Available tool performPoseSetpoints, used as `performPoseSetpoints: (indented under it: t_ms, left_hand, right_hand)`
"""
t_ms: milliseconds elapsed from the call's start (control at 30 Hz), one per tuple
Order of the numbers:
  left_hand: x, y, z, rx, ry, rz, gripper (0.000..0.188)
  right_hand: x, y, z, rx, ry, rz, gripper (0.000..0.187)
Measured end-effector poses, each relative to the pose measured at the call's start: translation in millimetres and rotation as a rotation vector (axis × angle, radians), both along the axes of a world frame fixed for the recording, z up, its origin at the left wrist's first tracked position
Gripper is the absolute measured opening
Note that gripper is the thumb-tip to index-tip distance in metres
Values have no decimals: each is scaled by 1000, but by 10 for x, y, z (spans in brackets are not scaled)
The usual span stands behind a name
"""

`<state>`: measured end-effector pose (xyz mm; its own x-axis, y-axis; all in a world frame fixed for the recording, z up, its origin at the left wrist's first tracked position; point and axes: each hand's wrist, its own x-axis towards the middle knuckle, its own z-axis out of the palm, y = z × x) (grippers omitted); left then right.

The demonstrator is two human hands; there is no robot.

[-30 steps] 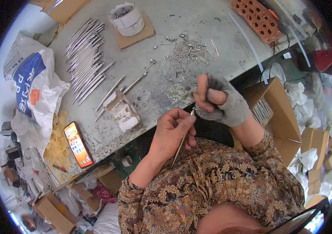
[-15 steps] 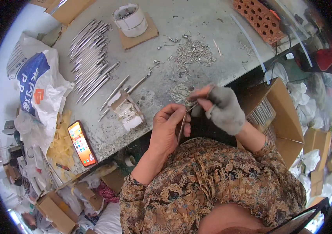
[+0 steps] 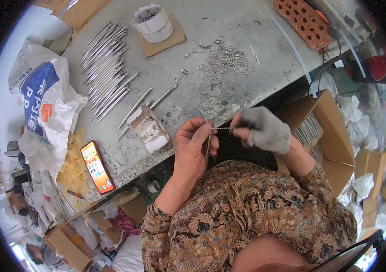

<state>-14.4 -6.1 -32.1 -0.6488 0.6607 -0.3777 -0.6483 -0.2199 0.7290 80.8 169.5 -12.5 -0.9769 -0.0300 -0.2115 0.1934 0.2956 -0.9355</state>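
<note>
Above my lap, just off the table's front edge, my bare left hand [image 3: 192, 144] is closed in a pinch on a slim metal rod [image 3: 208, 152] that points down toward my body. A short fine chain [image 3: 223, 128] runs taut from the left fingertips across to my right hand [image 3: 264, 130], which wears a grey fingerless glove and pinches the chain's other end. A small shiny metal piece [image 3: 244, 104] shows above the right fingers; whether it hangs on the chain I cannot tell. Beyond lies a tangled pile of fine chains [image 3: 229, 63].
Silver pointed rods [image 3: 111, 77] lie in a row at left, near a white round tub [image 3: 153, 29] on cardboard. Closer are a torn white box [image 3: 151, 131], a lit phone [image 3: 96, 167] and a plastic sack [image 3: 43, 90]. A brick [image 3: 302, 25] and an open carton [image 3: 333, 136] stand right.
My right hand has moved right, away from the left one, and the chain now shows stretched between them. The left hand keeps its hold on the rod almost in place.
</note>
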Motion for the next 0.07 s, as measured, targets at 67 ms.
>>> performPoseSetpoints:
  t_ms: [67]
  left_hand:
    - [6,-10,-41,23,-1,-9,11]
  right_hand:
    - [52,4,-47,-434,-66,-337,18]
